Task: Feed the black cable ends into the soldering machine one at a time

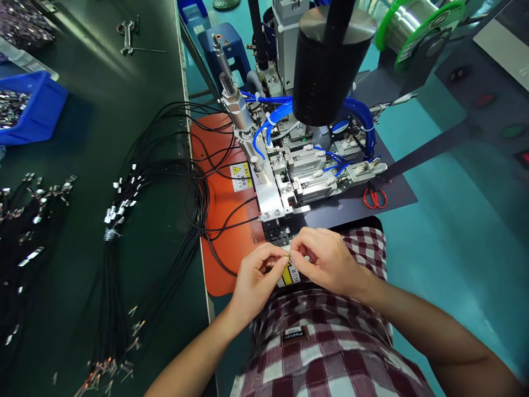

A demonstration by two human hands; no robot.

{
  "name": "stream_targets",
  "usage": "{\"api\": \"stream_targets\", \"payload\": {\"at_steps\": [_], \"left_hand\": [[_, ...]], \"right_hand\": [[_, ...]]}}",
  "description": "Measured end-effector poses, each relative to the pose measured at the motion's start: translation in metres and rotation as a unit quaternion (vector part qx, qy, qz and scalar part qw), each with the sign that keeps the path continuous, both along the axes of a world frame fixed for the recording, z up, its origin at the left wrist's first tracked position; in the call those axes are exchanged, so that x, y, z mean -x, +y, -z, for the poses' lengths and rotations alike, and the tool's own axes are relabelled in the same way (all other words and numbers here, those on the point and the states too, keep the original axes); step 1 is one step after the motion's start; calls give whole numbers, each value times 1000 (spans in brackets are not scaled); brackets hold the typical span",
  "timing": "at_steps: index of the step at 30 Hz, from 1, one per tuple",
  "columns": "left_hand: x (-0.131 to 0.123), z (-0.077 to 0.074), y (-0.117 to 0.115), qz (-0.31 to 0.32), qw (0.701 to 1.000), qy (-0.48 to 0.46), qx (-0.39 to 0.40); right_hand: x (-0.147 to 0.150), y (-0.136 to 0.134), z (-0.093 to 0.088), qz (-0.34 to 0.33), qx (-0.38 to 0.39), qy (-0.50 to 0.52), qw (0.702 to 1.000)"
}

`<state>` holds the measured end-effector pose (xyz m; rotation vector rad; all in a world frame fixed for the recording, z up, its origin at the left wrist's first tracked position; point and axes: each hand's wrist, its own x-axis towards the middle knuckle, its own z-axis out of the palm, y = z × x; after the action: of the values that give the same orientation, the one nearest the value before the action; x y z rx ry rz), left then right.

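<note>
Nearest, the left hand (pixel 257 278) and right hand (pixel 328 259) almost touch, fingers of both pinched on a tiny wire end (pixel 288 255) above a yellow-and-white label (pixel 293 273); beyond, black cables (pixel 201 196) cross an orange plate (pixel 219 212) beside the counter (pixel 161 77); farther off is a green-rimmed spool (pixel 414 23).

Floor (pixel 450 259): smooth, teal, seen along the right side and again at the top; pale streaks of light are reflected in it at lower right. Left side is taken up by a dark green worktop (pixel 95 165), edged with a pale strip (pixel 182 60). Soft glare is cast across its upper part. Beyond that edge, a blue plastic stool (pixel 239 47) is set on the floor.
</note>
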<state>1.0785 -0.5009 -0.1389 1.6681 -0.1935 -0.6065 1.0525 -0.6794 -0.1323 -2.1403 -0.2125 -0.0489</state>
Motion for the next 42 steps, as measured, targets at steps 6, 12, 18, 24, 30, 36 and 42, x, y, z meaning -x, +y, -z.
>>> {"api": "stream_targets", "payload": {"at_steps": [6,12,18,24,30,36,42], "left_hand": [[-2,-3,-2,-12,997,77,24],[-3,-2,-2,-26,994,95,36],[-3,-2,-1,-44,989,120,69],[-1,-5,0,-33,988,124,86],[-1,-4,2,-24,985,133,108],[-6,-6,1,3,986,150,73],[-8,-6,-2,-24,989,141,33]], "right_hand": [[-2,1,19,2,-219,218,951],[2,1,6,13,-74,46,996],[3,2,13,27,-223,157,962],[2,6,23,8,-418,292,860],[3,7,22,5,-438,285,853],[-12,-6,19,-69,-401,288,867],[-22,-11,19,-108,-362,276,884]]}}
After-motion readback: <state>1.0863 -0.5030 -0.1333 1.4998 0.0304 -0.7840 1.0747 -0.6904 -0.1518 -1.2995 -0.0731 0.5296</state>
